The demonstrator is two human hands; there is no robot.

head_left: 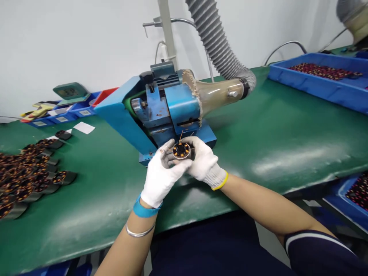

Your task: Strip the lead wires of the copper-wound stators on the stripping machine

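Between my two white-gloved hands is a motor stator [181, 150], a round metal ring with copper windings on a black core. Thin wire ends stick up from its top. My left hand [165, 168] grips it from the left, thumb along the near side and fingers curled at the left. From the right, my right hand [202, 157] closes around it; some of its fingers are hidden behind the stator. Just beyond the hands stands a blue belt-driven machine [181, 101], the stator held in front of its slotted cover.
Many similar stators [31, 172] stand grouped on the green bench [94, 207] at left. Behind them sit small blue bins [67, 115]. A grey corrugated hose [214, 38] runs up from the machine's funnel. A blue tray [316, 84] of small dark-red parts lies at right.
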